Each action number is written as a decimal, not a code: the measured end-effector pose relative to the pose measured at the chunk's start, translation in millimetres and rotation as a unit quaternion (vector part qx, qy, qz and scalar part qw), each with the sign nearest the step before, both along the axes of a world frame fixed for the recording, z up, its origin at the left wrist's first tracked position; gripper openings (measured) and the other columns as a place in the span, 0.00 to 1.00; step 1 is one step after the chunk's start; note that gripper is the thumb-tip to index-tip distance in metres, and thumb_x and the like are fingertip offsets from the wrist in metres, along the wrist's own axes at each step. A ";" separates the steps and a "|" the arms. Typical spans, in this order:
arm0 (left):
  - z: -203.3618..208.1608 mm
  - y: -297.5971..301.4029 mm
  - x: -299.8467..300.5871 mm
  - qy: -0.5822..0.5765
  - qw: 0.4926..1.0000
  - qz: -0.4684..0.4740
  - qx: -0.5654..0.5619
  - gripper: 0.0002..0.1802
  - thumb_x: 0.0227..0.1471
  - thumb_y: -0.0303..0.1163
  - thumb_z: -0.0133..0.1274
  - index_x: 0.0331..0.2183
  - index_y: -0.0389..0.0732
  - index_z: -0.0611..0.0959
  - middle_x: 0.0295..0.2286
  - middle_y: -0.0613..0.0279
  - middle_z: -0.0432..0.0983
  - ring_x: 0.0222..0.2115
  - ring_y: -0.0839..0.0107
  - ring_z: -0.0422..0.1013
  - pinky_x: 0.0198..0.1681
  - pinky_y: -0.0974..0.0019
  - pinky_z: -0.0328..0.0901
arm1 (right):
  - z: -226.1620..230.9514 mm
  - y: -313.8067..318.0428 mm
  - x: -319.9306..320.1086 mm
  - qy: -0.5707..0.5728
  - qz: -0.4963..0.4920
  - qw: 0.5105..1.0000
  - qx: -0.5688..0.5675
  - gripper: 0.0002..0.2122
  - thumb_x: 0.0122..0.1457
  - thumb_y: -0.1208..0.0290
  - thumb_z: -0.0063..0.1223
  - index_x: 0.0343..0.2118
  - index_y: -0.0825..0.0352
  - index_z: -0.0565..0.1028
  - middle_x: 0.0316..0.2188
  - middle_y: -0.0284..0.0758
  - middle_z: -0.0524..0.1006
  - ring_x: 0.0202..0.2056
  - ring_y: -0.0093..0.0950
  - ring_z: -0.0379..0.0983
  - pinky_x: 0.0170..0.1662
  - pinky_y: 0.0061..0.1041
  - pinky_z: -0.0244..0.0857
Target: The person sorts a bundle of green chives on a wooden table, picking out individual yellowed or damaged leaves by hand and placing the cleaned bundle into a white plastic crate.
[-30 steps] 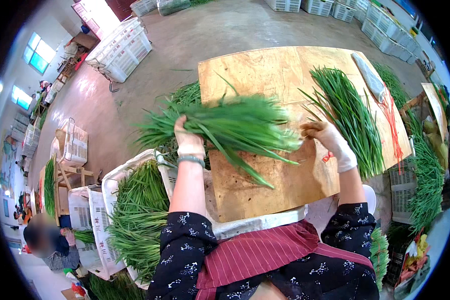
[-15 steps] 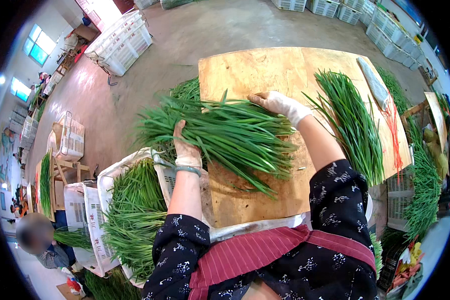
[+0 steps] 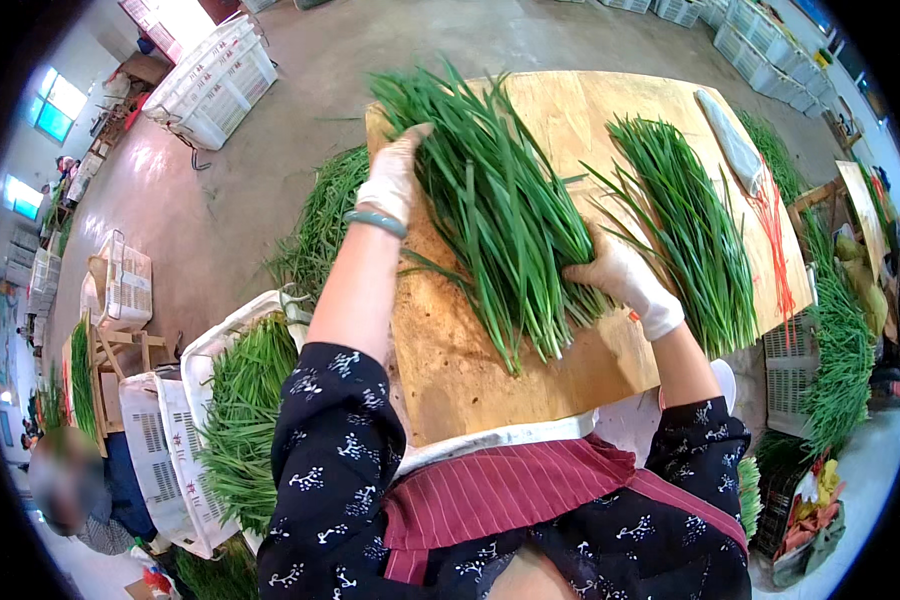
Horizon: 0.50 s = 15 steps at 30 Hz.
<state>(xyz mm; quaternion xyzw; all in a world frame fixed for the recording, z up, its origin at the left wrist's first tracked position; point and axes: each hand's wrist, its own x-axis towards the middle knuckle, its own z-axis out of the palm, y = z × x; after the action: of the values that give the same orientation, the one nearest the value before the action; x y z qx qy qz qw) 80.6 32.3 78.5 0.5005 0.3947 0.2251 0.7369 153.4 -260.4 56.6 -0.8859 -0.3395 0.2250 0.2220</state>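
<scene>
The bunch of garlic chives [image 3: 495, 205] has swung round: half a second ago it lay slantwise with its leaves past the left edge of the plywood board [image 3: 445, 405]; now it is mostly over the board, cut ends towards the wearer, nearly matching the second bunch [image 3: 685, 235] (just to its right). The left hand [image 3: 392, 172] clasps the leafy part; the right hand [image 3: 625, 278] has shifted to the stem end, its finger closure unclear. I'd judge this aligning, with tying not begun.
</scene>
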 end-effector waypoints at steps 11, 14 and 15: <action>-50.2 -112.7 -146.9 -0.106 0.972 -0.079 -0.195 0.28 0.48 0.33 0.55 0.50 0.38 0.66 0.46 0.60 0.68 0.46 0.70 0.64 0.51 0.66 0.58 | 8.0 9.7 -11.9 0.006 0.010 0.998 0.062 0.37 0.36 0.60 0.65 0.50 0.69 0.63 0.34 0.49 0.76 0.36 0.40 0.74 0.40 0.30 0.66; -43.4 -139.1 -111.4 -0.149 0.980 -0.101 -0.089 0.31 0.43 0.30 0.61 0.49 0.35 0.66 0.43 0.60 0.71 0.46 0.70 0.64 0.53 0.65 0.56 | 1.4 29.2 -53.9 0.074 0.025 0.993 0.086 0.36 0.37 0.61 0.65 0.50 0.70 0.63 0.35 0.51 0.75 0.37 0.44 0.73 0.41 0.32 0.66; -42.5 -142.1 -103.8 -0.123 0.988 -0.093 -0.002 0.29 0.43 0.29 0.61 0.47 0.36 0.68 0.41 0.59 0.72 0.42 0.69 0.68 0.49 0.62 0.61 | -5.8 33.2 -72.5 0.069 0.019 0.985 0.154 0.36 0.37 0.61 0.65 0.50 0.71 0.62 0.35 0.52 0.74 0.37 0.45 0.72 0.41 0.33 0.67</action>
<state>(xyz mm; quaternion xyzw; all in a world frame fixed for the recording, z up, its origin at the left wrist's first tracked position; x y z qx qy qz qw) -23.2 -109.8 36.0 0.5022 0.2528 0.2145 0.7986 81.0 -227.2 50.8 -0.8167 -0.3706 0.2350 0.3748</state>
